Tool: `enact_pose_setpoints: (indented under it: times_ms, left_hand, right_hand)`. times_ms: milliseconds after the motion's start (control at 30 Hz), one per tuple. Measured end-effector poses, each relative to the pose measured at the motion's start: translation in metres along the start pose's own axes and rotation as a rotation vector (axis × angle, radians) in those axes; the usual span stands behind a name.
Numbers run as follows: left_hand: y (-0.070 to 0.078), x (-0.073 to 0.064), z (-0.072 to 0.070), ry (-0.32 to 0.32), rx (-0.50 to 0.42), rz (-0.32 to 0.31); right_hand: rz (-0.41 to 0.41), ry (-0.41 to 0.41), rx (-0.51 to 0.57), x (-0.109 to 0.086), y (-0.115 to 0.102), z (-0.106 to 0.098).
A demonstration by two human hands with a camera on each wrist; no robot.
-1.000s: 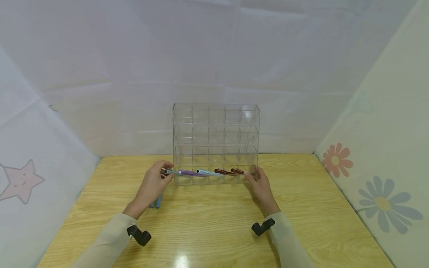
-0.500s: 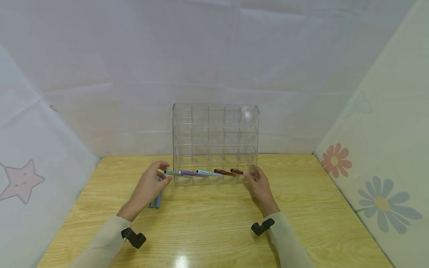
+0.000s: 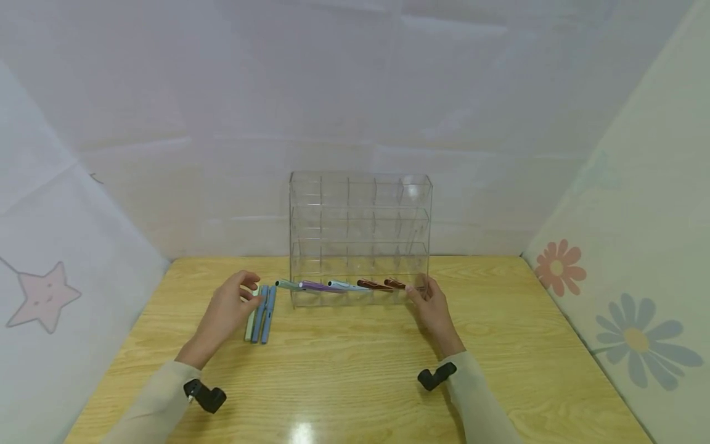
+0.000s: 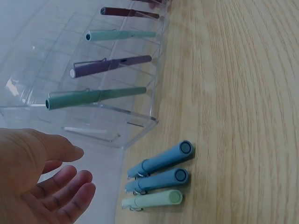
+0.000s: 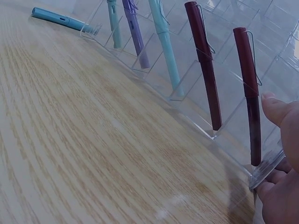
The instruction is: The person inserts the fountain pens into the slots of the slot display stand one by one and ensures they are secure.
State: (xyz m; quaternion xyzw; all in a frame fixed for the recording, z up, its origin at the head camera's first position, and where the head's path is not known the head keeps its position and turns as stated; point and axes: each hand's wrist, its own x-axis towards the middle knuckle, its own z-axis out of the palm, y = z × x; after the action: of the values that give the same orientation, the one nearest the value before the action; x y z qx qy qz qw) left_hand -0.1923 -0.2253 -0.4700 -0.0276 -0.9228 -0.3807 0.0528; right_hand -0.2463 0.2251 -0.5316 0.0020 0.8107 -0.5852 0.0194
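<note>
A clear acrylic pen rack (image 3: 359, 243) with stepped tiers stands on the table. Its lowest row holds a green pen (image 4: 88, 98), a purple pen (image 4: 112, 67), a light blue pen (image 5: 164, 44) and two dark red pens (image 5: 203, 60), each leaning in its own compartment. My right hand (image 3: 431, 307) grips the rack's lower right end, thumb in front by the outermost red pen (image 5: 247, 84) and fingers around the side. Left of the rack, my left hand (image 3: 224, 311) hovers with loosely bent fingers, holding nothing. Beside it lie two blue pens (image 4: 161, 158) and a pale green pen (image 4: 156, 199).
The wooden table (image 3: 344, 376) runs back to a pale cloth wall (image 3: 355, 92). Cloth sides with a star on the left and flowers (image 3: 635, 338) on the right flank it. The rack's upper tiers hold no pens.
My left hand has drawn away from the rack's left end, leftward and toward me, uncovering the pens lying on the table. My right hand keeps its hold on the rack.
</note>
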Motion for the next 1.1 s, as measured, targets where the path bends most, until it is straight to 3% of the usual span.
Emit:
enact_pose_setpoints:
  times_ms: [367,633,867,1100]
  left_hand:
    - [-0.026,0.008,0.001,0.01,-0.006,-0.069]
    - [-0.038,0.016,0.004,0.003,-0.015,-0.115]
    - [-0.048,0.023,0.01,-0.017,-0.015,-0.172]
    - [-0.056,0.027,0.015,-0.033,-0.001,-0.188]
  right_hand:
    - [0.001,-0.003,0.008,-0.001,0.0,-0.001]
    - [0.026,-0.018,0.021,-0.002,-0.007,-0.001]
    - [-0.011,-0.002,0.027,0.0,0.003,0.0]
    - [-0.02,0.014,0.031,0.001,0.001,0.001]
